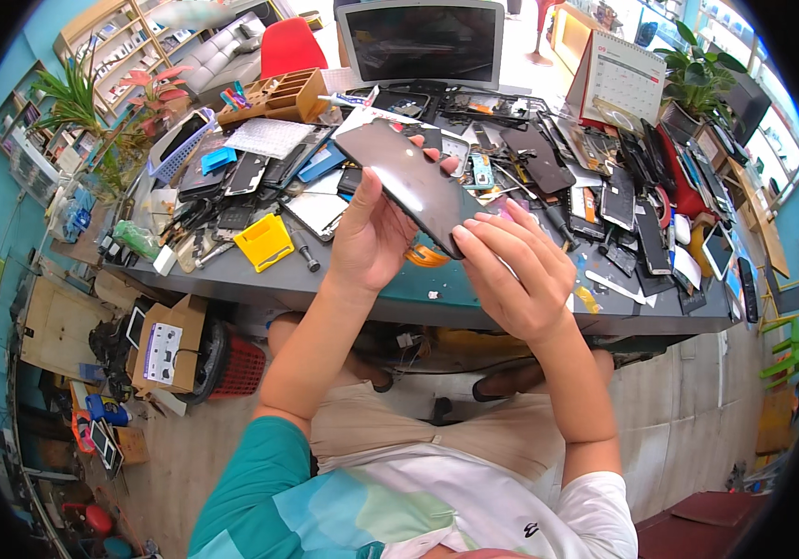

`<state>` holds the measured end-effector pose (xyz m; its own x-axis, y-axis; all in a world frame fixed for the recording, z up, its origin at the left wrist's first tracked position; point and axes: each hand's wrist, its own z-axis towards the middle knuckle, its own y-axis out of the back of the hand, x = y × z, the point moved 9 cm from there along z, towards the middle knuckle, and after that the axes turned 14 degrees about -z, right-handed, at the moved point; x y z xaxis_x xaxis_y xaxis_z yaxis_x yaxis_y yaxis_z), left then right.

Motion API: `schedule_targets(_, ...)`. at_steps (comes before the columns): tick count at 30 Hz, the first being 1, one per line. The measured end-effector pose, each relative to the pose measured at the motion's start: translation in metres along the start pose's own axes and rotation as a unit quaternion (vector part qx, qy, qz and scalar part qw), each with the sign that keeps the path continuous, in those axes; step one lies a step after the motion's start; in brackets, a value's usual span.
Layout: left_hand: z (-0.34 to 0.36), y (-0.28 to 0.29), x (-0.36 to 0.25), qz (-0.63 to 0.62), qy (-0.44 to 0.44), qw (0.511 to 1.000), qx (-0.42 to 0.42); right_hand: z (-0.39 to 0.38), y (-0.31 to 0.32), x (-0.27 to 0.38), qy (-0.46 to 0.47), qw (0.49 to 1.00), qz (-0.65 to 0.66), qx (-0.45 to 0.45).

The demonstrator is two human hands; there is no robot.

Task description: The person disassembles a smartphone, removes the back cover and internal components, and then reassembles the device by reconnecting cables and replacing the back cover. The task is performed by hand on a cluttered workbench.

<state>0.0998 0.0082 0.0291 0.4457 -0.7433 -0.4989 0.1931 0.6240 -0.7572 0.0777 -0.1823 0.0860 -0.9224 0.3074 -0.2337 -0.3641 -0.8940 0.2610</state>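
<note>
A dark smartphone (409,177) is held tilted above the front of the desk, its glossy dark face turned up. My left hand (373,228) supports it from below, with the thumb along the near left edge and fingertips curling over the far edge. At the phone's lower right corner, my right hand (520,270) pinches the end; its thumb is mostly hidden. An orange curled strip (427,255) shows just under the phone, and I cannot tell whether it is attached. A yellow plastic holder (265,243) and a dark screwdriver-like tool (306,254) lie left of my left hand.
The grey desk (641,321) is crowded with phones, loose parts and tools. At the back stand a monitor (423,45) and a desk calendar (616,79). A wooden organizer (292,96) sits back left. Below are a cardboard box (171,345) and a red basket (239,363).
</note>
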Motion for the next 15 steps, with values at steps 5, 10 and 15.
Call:
schedule_targets(5, 0.001, 0.005, -0.002, 0.018, 0.005, 1.0, -0.002, 0.002, 0.001, 0.002, -0.012, 1.0, -0.012, 0.005)
schedule_targets(10, 0.006, 0.007, 0.0, -0.011, -0.008, 1.0, 0.022, -0.011, -0.003, -0.002, -0.035, 0.999, -0.012, 0.015)
schedule_targets(15, 0.005, 0.016, -0.016, 0.085, -0.019, 0.996, 0.003, -0.027, -0.018, 0.0, -0.069, 0.997, -0.039, -0.01)
